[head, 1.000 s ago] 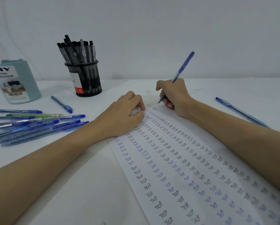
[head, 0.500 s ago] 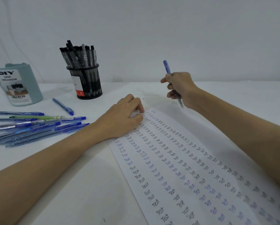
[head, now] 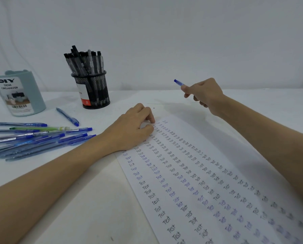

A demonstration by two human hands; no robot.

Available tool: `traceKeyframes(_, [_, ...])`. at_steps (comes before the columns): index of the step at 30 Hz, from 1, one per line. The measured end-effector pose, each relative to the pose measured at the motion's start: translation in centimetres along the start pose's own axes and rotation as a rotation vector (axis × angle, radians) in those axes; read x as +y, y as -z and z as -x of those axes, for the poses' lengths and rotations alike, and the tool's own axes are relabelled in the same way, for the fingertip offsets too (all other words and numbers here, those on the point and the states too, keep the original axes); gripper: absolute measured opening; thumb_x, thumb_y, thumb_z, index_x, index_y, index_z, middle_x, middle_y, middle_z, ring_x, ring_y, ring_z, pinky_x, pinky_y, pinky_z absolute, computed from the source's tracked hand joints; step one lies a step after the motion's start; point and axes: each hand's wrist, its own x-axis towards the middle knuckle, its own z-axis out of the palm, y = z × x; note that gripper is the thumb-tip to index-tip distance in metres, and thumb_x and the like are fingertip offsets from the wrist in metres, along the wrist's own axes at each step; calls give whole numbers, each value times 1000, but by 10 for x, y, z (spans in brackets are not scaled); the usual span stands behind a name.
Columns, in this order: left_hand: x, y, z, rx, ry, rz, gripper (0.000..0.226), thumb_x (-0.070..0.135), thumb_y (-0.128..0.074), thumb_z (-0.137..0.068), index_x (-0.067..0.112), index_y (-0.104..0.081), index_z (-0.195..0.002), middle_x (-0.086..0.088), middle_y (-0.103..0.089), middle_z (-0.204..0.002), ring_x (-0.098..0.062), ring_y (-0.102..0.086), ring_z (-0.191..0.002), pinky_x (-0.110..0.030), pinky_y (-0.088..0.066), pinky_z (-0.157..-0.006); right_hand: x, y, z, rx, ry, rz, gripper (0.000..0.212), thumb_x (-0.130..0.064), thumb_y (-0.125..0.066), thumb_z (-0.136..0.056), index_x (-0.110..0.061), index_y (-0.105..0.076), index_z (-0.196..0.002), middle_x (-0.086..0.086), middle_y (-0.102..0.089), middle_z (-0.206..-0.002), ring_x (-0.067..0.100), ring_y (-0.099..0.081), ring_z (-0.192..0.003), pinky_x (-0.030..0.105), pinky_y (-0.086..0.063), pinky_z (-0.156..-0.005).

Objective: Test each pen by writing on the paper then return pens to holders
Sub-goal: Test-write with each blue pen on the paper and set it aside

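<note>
Pen [head: 178,82] gripped in my right hand [head: 204,93] above the desk's far edge; my left hand [head: 131,128], fingers curled, presses the paper [head: 208,182].

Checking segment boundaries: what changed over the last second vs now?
The right hand lifted the blue pen off the paper, where its tip was writing, and turned it so its end points left toward the holders. It grips the pen throughout. Unchanged: the left hand rests on the paper's top corner; black mesh holder, teal organizer and loose blue pens stayed put.
</note>
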Motion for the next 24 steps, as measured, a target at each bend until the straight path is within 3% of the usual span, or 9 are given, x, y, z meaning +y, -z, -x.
traceKeyframes(4, [0,0,0,-2,-10,-3,35,36,-37,-75,20,-53,-102,8,-45,-104,-11,-46,-102,-35,-40,-92,-1,5,-7,-51,-113,50,25,-17,-54,-90,1,-65,-103,3,-49,-62,17,-42,-51,23,-34,-51])
traceKeyframes(6, [0,1,0,-4,-15,-10,35,36,-36,-76,21,-53,-102,9,-45,-103,-11,-46,-101,-36,-40,-92,-2,6,-8,-79,-115,111,24,-8,-54,-90,5,-62,-109,1,-57,-53,14,-47,-56,21,-37,-52])
traceKeyframes(8, [0,2,0,-5,-25,-28,35,37,-36,-76,21,-53,-103,10,-45,-102,-9,-45,-100,-36,-41,-92,-2,8,-1,-110,-63,185,18,-2,-56,-86,3,-64,-101,-5,-57,-40,14,-50,-59,20,-39,-54])
traceKeyframes(11, [2,5,2,-28,-23,-72,38,40,-34,-78,22,-53,-106,11,-45,-105,-8,-45,-99,-36,-40,-92,3,17,17,-129,18,271,8,-1,-62,-81,-7,-59,-78,1,-61,-56,13,-53,-59,19,-39,-54])
traceKeyframes(16, [11,10,9,-96,15,-131,54,66,-34,-85,26,-51,-117,13,-45,-120,-8,-44,-110,-33,-39,-96,11,41,38,-61,80,390,15,-11,-74,-76,0,-69,-86,-1,-54,-64,11,-47,-58,18,-36,-49])
traceKeyframes(19, [15,13,13,-145,35,-163,58,64,-36,-86,26,-46,-129,12,-41,-131,-10,-40,-119,-35,-37,-101,22,52,48,-20,66,411,21,-13,-75,-75,5,-71,-84,8,-64,-75,18,-54,-71,22,-43,-55])
traceKeyframes(22, [17,13,18,-163,56,-144,71,69,-31,-79,26,-42,-135,10,-39,-139,-11,-39,-124,-38,-35,-105,31,60,53,6,43,474,14,-7,-70,-78,5,-70,-84,17,-69,-93,21,-56,-80,26,-43,-65])
traceKeyframes(24, [18,12,21,-151,58,-119,65,65,-33,-85,26,-41,-137,10,-38,-141,-10,-39,-125,-38,-35,-106,31,63,57,17,46,481,15,-7,-70,-79,6,-70,-85,17,-69,-93,22,-58,-82,26,-43,-66])
